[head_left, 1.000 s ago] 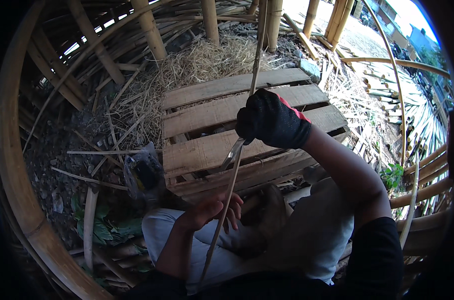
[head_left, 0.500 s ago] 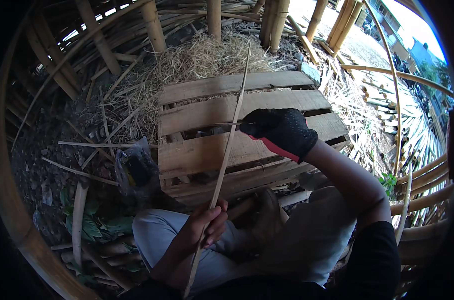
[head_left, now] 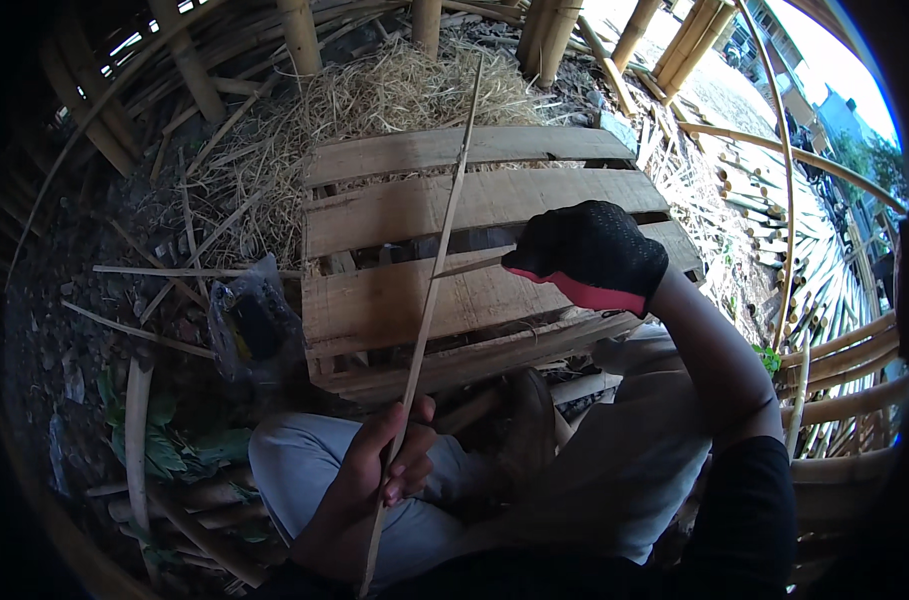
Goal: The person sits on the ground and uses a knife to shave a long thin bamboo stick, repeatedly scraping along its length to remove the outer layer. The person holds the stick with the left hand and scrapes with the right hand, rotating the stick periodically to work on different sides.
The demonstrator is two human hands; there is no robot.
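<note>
The wooden pallet (head_left: 474, 250) takes up the middle of the ground in front of the knees, and its top boards are mostly bare, so there is room to pass over them. A long bamboo strip (head_left: 444, 230) slants across the pallet from the straw heap (head_left: 394, 90) behind it down to the lap, splitting that room in two. The gloved right hand (head_left: 589, 255) fills the pallet's right side. Left of the pallet a clear plastic bag (head_left: 249, 320) stands just beside its corner, with loose sticks (head_left: 164, 272) around it. Behind the pallet upright bamboo poles (head_left: 544, 35) close things off; to its right, curved bamboo laths (head_left: 784, 180) fence the way.
</note>
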